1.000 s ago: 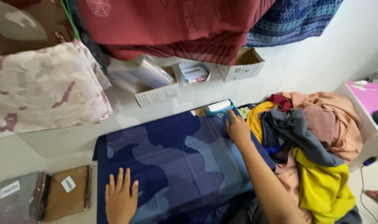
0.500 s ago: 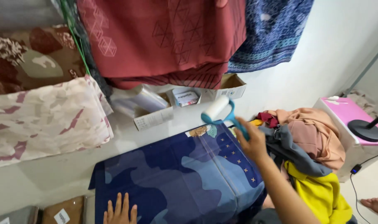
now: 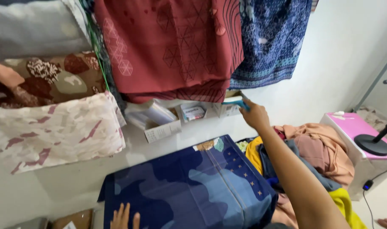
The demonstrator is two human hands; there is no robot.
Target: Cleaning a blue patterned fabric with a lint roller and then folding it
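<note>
A dark blue patterned cloth [image 3: 189, 186] lies spread flat on the pale floor. My left hand [image 3: 124, 217] rests on its near edge with fingers apart; only the fingertips show at the bottom of the view. My right hand [image 3: 253, 114] is stretched far forward, shut on the teal handle of a lint roller [image 3: 235, 102]. The roller's head is over a small cardboard box [image 3: 227, 108] against the wall, partly hidden under hanging fabric.
Red [image 3: 172, 46], blue [image 3: 272, 38] and camouflage [image 3: 53, 127] fabrics hang at the back. Open boxes [image 3: 161, 127] sit below them. A pile of clothes [image 3: 316, 157] lies at right beside a pink-topped white box [image 3: 359, 131] with a black stand [image 3: 374, 144].
My right hand lifted the lint roller off the blue cloth and carried it forward to the box at the wall. My left hand slid toward the bottom edge as the view tilted up.
</note>
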